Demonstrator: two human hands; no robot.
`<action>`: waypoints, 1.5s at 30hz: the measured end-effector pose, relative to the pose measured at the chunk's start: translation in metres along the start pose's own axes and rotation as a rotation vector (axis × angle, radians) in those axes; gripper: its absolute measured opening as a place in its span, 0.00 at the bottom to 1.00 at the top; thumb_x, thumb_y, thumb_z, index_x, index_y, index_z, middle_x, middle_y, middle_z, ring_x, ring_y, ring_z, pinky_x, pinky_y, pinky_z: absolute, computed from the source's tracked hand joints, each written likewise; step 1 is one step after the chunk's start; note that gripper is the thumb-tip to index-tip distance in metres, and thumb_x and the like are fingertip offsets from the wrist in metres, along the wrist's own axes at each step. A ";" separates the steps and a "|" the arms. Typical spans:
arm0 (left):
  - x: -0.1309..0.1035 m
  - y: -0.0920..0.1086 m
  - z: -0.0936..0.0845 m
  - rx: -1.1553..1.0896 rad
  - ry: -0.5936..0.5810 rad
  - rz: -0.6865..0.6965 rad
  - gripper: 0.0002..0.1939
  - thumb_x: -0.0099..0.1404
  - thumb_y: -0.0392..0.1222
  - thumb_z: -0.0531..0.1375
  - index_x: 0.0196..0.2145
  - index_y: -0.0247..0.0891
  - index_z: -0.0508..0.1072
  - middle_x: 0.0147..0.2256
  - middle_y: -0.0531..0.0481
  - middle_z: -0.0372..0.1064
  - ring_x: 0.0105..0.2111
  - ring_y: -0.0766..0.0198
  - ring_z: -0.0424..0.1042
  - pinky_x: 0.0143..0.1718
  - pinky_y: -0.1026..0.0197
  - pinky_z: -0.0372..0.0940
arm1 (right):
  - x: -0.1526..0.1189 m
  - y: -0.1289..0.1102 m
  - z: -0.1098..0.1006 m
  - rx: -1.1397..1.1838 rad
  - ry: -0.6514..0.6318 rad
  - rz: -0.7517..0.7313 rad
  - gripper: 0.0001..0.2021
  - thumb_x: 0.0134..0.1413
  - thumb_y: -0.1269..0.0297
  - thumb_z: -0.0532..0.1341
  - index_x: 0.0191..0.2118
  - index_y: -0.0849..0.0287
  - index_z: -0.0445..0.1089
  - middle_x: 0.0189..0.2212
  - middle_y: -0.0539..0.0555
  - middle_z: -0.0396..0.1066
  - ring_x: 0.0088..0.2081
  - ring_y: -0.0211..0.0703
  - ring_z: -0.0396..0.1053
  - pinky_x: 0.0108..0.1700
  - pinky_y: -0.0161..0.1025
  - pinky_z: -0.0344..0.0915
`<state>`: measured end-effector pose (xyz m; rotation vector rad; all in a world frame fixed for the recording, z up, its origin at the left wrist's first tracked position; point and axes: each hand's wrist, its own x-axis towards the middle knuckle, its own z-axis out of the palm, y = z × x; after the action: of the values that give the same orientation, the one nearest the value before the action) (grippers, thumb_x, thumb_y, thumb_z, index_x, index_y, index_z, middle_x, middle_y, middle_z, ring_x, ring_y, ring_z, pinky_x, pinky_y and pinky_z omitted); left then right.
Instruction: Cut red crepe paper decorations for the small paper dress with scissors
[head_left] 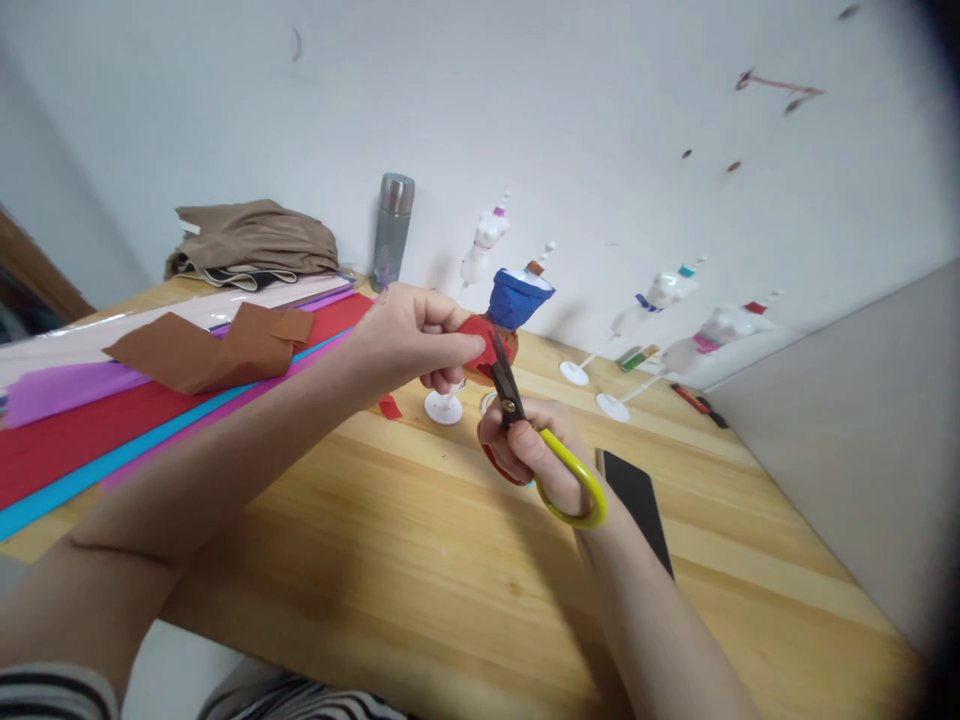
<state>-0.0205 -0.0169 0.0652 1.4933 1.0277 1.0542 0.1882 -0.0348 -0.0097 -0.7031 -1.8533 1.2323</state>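
Between thumb and fingers, my left hand (pixel 420 335) pinches a small red paper piece (pixel 478 343). My right hand (pixel 536 450) is wrapped round scissors (pixel 574 480) with a yellow handle; their dark blades point up and lie against the red piece. Just behind is a small mannequin with a blue top (pixel 519 298) and a brown lower part, partly hidden by the red piece and the blades. A small red scrap (pixel 390 407) lies on the wooden table (pixel 360 560), left of a round white stand base (pixel 443 406).
Colored sheets (pixel 82 435) and brown paper (pixel 184 350) lie at left, near folded brown cloth (pixel 262 235) and a grey bottle (pixel 393 230). More white mannequins (pixel 487 235) stand along the wall. A black phone (pixel 637 505) lies beside my right wrist; markers (pixel 690 400) lie at back right.
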 end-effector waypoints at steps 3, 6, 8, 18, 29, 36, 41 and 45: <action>-0.003 0.002 0.001 -0.010 0.031 0.018 0.10 0.53 0.31 0.64 0.17 0.35 0.71 0.15 0.54 0.70 0.16 0.72 0.67 0.20 0.71 0.65 | 0.000 0.001 0.000 -0.004 0.001 0.006 0.26 0.64 0.37 0.60 0.27 0.55 0.63 0.16 0.43 0.51 0.18 0.34 0.47 0.21 0.36 0.43; -0.004 0.003 0.002 -0.019 0.044 0.031 0.09 0.53 0.31 0.64 0.18 0.34 0.71 0.16 0.54 0.71 0.17 0.71 0.69 0.22 0.71 0.66 | 0.000 0.001 0.001 -0.016 0.029 0.001 0.26 0.64 0.36 0.60 0.27 0.55 0.63 0.17 0.43 0.51 0.19 0.35 0.47 0.22 0.36 0.43; -0.004 0.001 0.002 -0.021 0.033 0.024 0.09 0.54 0.31 0.64 0.18 0.34 0.72 0.16 0.54 0.71 0.18 0.71 0.69 0.22 0.71 0.66 | 0.000 0.000 0.002 -0.042 0.055 -0.001 0.27 0.63 0.35 0.60 0.28 0.55 0.64 0.18 0.45 0.52 0.20 0.36 0.49 0.22 0.37 0.44; 0.001 -0.009 0.006 -0.128 -0.002 0.024 0.05 0.55 0.32 0.66 0.23 0.33 0.75 0.18 0.54 0.72 0.19 0.71 0.70 0.22 0.71 0.66 | 0.003 -0.007 0.005 -0.217 0.145 -0.033 0.23 0.62 0.41 0.64 0.28 0.55 0.65 0.21 0.47 0.56 0.23 0.38 0.53 0.25 0.38 0.51; 0.000 -0.008 0.006 -0.180 0.073 0.087 0.05 0.55 0.33 0.66 0.23 0.33 0.74 0.19 0.54 0.72 0.18 0.71 0.70 0.22 0.69 0.66 | 0.002 -0.004 0.003 -0.301 0.139 -0.024 0.18 0.62 0.45 0.63 0.35 0.57 0.69 0.24 0.47 0.60 0.25 0.39 0.57 0.28 0.38 0.56; 0.007 -0.016 -0.003 -0.113 0.215 0.311 0.08 0.55 0.40 0.67 0.25 0.34 0.75 0.21 0.52 0.73 0.21 0.69 0.71 0.25 0.67 0.68 | -0.006 -0.007 -0.034 -0.177 -0.070 -0.034 0.18 0.63 0.44 0.65 0.36 0.57 0.73 0.22 0.47 0.63 0.21 0.37 0.57 0.24 0.37 0.54; 0.003 -0.018 0.002 0.065 0.144 0.441 0.08 0.55 0.39 0.65 0.21 0.34 0.72 0.20 0.53 0.70 0.21 0.71 0.67 0.23 0.68 0.62 | -0.010 -0.024 -0.035 -0.007 0.255 -0.265 0.10 0.63 0.55 0.68 0.37 0.55 0.74 0.20 0.46 0.64 0.20 0.38 0.62 0.23 0.37 0.58; -0.001 -0.018 0.010 0.088 -0.112 0.268 0.07 0.56 0.38 0.65 0.22 0.35 0.73 0.20 0.53 0.70 0.21 0.72 0.67 0.20 0.70 0.59 | -0.006 -0.031 -0.013 -0.156 0.440 -0.306 0.13 0.53 0.61 0.75 0.41 0.51 0.73 0.32 0.51 0.75 0.31 0.44 0.73 0.35 0.44 0.71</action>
<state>-0.0133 -0.0180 0.0459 1.7771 0.8194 1.1080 0.2013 -0.0449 0.0195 -0.6792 -1.6212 0.6776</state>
